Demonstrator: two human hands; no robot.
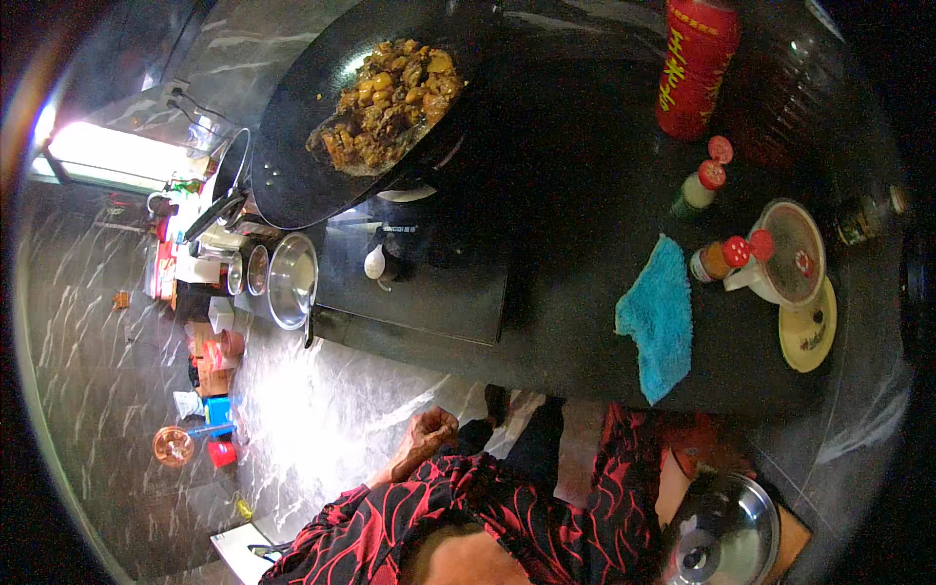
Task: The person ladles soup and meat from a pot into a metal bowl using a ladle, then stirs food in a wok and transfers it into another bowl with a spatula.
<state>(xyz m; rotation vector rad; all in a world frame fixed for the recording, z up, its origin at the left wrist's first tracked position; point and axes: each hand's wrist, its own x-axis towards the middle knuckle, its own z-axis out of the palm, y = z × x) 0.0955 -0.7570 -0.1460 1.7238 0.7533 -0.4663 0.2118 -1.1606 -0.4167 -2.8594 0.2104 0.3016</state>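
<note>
My left hand (431, 433) hangs in front of the counter edge with its fingers curled in, and nothing shows in it. At my right, part of a bare forearm (670, 488) shows beside a shiny metal pot lid (724, 537); the right hand is too dark and covered to make out, so whether it touches the lid is unclear. Before me a black wok (292, 168) holds browned chunks of food (395, 102) in sauce. It stands over a black cooker (431, 292) with a pale knob (374, 262). A blue cloth (662, 329) lies on the dark counter (570, 307).
Right of the cloth are red-capped seasoning jars (709, 267) (698, 191), a lidded white cup (790, 256), a yellow dish (808, 333) and a red bottle (691, 73). Metal bowls (292, 281) and a small pan (232, 164) stand left. Boxes (212, 376) line the far wall.
</note>
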